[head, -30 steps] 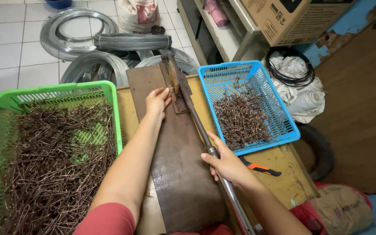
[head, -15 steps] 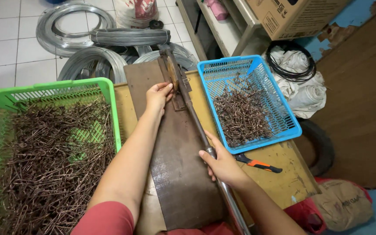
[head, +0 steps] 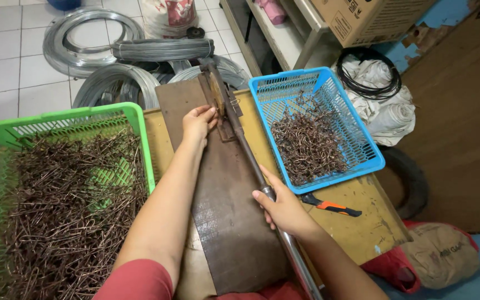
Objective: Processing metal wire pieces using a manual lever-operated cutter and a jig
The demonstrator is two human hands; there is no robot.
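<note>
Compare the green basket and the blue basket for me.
The green basket looks larger and sits at the person's left; the blue basket looks smaller and sits at their right, past the long metal lever. The green basket holds a wide spread of longer, straighter wire pieces; the blue basket holds a compact heap of shorter bent pieces. Both are perforated plastic baskets of brown wire on the wooden bench.

White tiled floor [head: 6, 66], wooden wall [head: 462, 111]

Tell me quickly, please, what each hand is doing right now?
Left hand: fingers curled at the head of the lever tool; whether they hold anything cannot be told.
Right hand: closed around the long metal handle.
</note>
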